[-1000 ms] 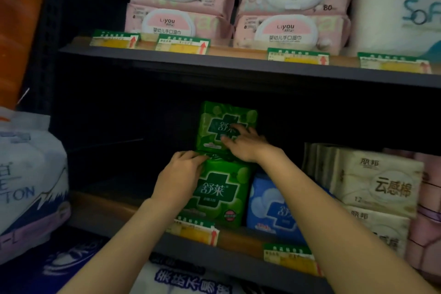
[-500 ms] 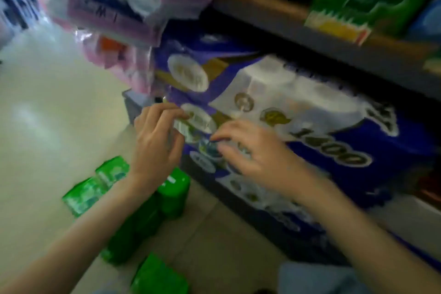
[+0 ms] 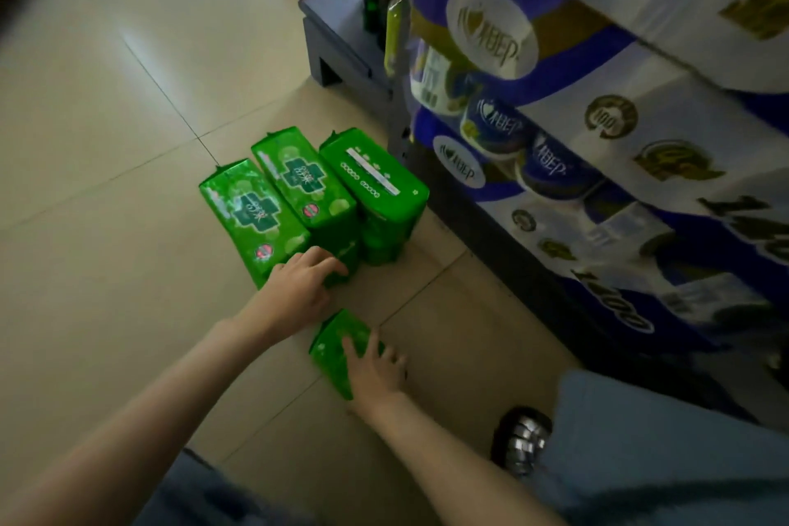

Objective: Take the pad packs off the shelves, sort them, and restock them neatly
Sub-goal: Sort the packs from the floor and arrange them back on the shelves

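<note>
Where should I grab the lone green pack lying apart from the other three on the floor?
Probably across its two long edges, from above. The lone green pack lies flat on the floor tiles, apart from the three packs, its ends pointing away from and toward you. The right hand already rests on its near end; the left hand touches the group. Pinch mid-length, thumb on one edge.

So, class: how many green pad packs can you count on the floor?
4 plainly. Three stand side by side by the shelf base: the left pack, middle pack, right pack. A fourth pack lies nearer, under the right hand. More may sit hidden beneath.
</note>
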The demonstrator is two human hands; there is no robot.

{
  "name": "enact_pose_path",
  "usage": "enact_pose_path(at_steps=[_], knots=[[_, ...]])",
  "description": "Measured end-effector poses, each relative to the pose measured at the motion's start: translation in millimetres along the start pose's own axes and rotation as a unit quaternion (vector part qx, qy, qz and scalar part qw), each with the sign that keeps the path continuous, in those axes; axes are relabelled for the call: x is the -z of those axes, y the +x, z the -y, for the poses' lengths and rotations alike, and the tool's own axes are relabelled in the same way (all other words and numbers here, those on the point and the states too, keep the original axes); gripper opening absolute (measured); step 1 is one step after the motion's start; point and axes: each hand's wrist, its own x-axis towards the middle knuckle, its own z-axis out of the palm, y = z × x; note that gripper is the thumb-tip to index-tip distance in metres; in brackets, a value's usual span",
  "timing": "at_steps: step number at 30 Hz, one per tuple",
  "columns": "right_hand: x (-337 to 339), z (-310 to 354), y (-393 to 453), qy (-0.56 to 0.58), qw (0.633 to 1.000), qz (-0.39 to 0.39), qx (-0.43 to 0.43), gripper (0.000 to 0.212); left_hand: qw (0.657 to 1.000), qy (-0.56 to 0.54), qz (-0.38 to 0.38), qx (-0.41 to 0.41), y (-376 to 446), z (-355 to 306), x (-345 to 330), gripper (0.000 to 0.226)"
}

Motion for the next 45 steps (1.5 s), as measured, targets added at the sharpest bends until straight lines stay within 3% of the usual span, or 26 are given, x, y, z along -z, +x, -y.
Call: enact_pose_path(at_steps=[4, 7, 11, 14, 17, 19, 22, 25, 30, 35, 38, 40, 42, 45], knots=[[32.5, -19.6, 1.6, 0.089, 0.996, -0.015, -0.012, 0.095, 0.994, -0.078, 0.076, 0.005, 6.2, -1.4, 10.3, 0.049], [107.9, -56.5, -29.3, 0.192, 0.981, -0.010, 0.038, 0.068, 0.978, -0.128, 0.163, -0.017, 19.1, -8.4, 35.6, 0.071], [201.7, -88.0, -113.5, 0.214, 0.968, -0.043, 0.121, 0.043, 0.913, -0.305, 0.271, -0.023, 37.1, -42.1, 97.3, 0.097], [252.0, -94.6, -181.8, 0.242, 0.954, -0.130, 0.121, 0.046, 0.883, -0.414, 0.195, -0.099, 44.5, -82.1, 158.1, 0.093], [291.8, -93.1, -246.4, 0.163, 0.933, -0.297, 0.118, 0.054, 0.868, -0.461, 0.069, -0.173, 50.2, -119.4, 224.2, 0.086], [308.9, -85.3, -286.0, 0.055, 0.885, -0.448, 0.115, 0.060, 0.853, -0.477, -0.007, -0.212, 52.3, -142.5, 268.5, 0.078], [321.2, -76.1, -331.6, -0.170, 0.767, -0.614, 0.081, 0.081, 0.817, -0.504, -0.096, -0.263, 49.9, -182.8, 329.2, 0.061], [331.8, -77.4, -354.6, -0.302, 0.698, -0.649, -0.008, 0.104, 0.782, -0.526, -0.110, -0.315, 48.3, -229.6, 373.6, 0.058], [357.5, -109.7, -390.5, -0.334, 0.626, -0.693, -0.124, 0.121, 0.762, -0.531, -0.119, -0.350, 56.9, -302.4, 407.6, 0.045], [373.9, -148.4, -416.2, -0.136, 0.562, -0.806, -0.125, 0.092, 0.705, -0.612, -0.136, -0.333, 75.5, -335.9, 426.0, 0.028], [380.1, -153.3, -413.5, 0.079, 0.589, -0.804, 0.019, 0.099, 0.663, -0.657, -0.163, -0.320, 82.0, -355.3, 426.8, 0.030], [385.1, -157.7, -412.2, 0.191, 0.557, -0.800, 0.112, 0.097, 0.621, -0.701, -0.164, -0.310, 85.7, -366.6, 423.4, 0.031], [388.9, -160.5, -409.6, 0.295, 0.501, -0.795, 0.172, 0.094, 0.586, -0.735, -0.152, -0.306, 89.4, -376.6, 418.2, 0.035], [396.2, -157.8, -397.7, 0.392, 0.466, -0.760, 0.226, 0.105, 0.571, -0.748, -0.146, -0.305, 91.8, -394.0, 405.2, 0.036]])
